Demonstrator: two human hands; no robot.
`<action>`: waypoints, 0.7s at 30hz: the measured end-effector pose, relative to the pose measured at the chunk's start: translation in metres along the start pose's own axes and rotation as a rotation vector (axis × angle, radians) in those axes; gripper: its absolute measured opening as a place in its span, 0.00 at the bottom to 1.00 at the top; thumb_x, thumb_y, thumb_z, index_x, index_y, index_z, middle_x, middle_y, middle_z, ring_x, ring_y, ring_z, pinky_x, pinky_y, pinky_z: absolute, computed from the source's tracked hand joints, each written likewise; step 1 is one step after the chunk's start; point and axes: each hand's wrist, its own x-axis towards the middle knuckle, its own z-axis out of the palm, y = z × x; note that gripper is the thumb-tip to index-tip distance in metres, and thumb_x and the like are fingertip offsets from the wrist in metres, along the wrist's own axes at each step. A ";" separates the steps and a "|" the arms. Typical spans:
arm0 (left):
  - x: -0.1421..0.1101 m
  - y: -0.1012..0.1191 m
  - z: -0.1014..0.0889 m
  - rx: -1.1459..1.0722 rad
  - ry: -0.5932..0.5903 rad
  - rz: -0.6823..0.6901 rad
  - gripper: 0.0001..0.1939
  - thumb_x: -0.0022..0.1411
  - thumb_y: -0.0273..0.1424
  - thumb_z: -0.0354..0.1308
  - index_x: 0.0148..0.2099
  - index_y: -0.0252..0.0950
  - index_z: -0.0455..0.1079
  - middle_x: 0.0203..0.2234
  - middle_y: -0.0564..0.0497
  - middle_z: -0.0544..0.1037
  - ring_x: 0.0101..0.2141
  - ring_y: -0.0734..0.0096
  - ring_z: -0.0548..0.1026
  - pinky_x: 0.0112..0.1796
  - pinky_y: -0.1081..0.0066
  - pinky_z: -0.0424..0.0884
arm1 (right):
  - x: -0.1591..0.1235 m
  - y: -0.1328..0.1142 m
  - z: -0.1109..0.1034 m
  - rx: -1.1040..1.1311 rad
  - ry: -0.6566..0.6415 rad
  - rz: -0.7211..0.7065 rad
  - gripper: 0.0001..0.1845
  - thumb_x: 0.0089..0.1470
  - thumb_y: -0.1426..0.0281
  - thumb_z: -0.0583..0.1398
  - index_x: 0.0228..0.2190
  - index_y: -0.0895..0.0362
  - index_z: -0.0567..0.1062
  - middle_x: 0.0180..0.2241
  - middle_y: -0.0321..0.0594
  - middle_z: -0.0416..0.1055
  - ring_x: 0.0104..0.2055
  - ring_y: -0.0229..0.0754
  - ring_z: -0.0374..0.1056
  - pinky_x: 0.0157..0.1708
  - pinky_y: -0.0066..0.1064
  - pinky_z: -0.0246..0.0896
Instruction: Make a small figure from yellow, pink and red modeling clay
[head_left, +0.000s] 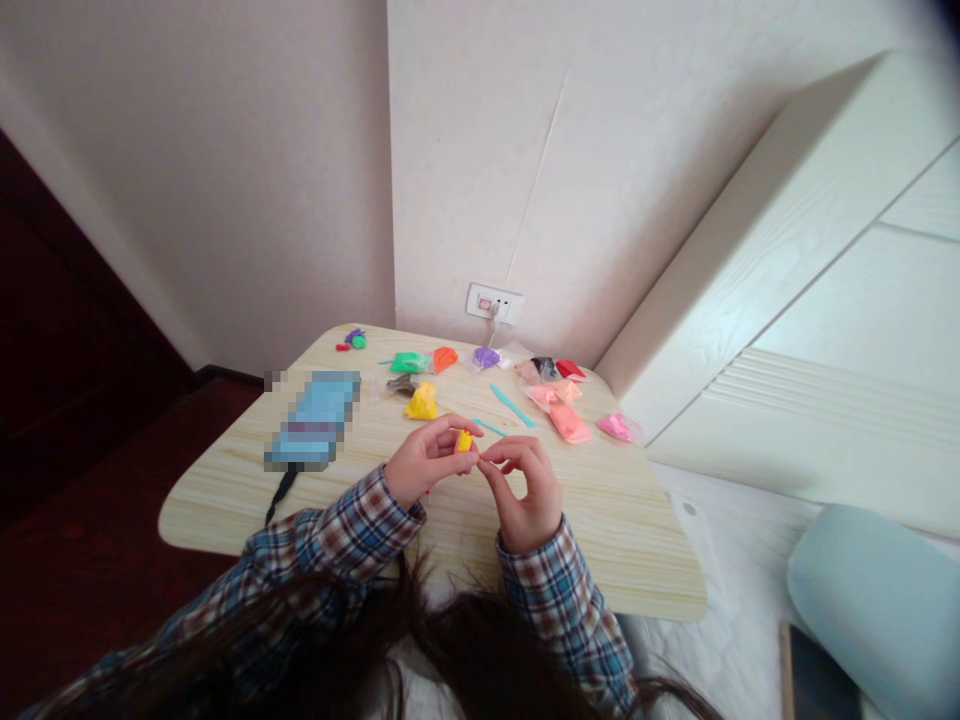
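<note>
Between the thumb and fingers of my left hand (431, 457) is a small yellow clay piece (464, 441), held above the table's near middle. My right hand (525, 485) is closed in a pinch, thumb against forefinger, its tips close to the yellow piece. Whatever sits in that pinch is too small to make out. Just beyond my hands lie a thin blue tool (489, 427) and a wider blue clay knife (513, 405). A bag of yellow clay (421, 401) stands beyond my left hand.
On the wooden table (600, 540) lie a blurred phone (315, 418) with a cable, green clay (410, 362), orange clay (445, 358), purple clay (486, 357), coral clay (569, 422) and pink clay (619, 427). Small shaped pieces (358, 341) sit far left. A wall socket (495, 303) is behind.
</note>
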 end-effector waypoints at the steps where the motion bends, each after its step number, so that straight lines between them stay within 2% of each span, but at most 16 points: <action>1: 0.000 0.000 0.000 0.007 -0.001 0.001 0.15 0.48 0.29 0.63 0.39 0.32 0.66 0.21 0.57 0.69 0.24 0.80 0.66 0.27 0.76 0.61 | 0.000 -0.001 0.000 -0.016 0.009 -0.005 0.03 0.51 0.75 0.59 0.29 0.55 0.71 0.30 0.38 0.68 0.33 0.38 0.65 0.27 0.30 0.63; 8: -0.001 0.001 0.001 0.047 0.032 0.002 0.16 0.47 0.30 0.64 0.39 0.33 0.66 0.22 0.57 0.69 0.24 0.80 0.66 0.27 0.76 0.62 | -0.001 -0.001 -0.002 -0.122 -0.014 -0.093 0.05 0.52 0.76 0.57 0.31 0.55 0.71 0.30 0.39 0.68 0.33 0.39 0.65 0.27 0.31 0.64; 21: 0.000 0.003 0.001 0.252 0.149 0.013 0.15 0.45 0.29 0.64 0.37 0.33 0.66 0.28 0.53 0.71 0.30 0.75 0.70 0.33 0.75 0.66 | -0.003 0.004 0.004 -0.257 -0.048 -0.086 0.04 0.53 0.75 0.55 0.31 0.56 0.69 0.30 0.40 0.68 0.33 0.40 0.64 0.29 0.32 0.63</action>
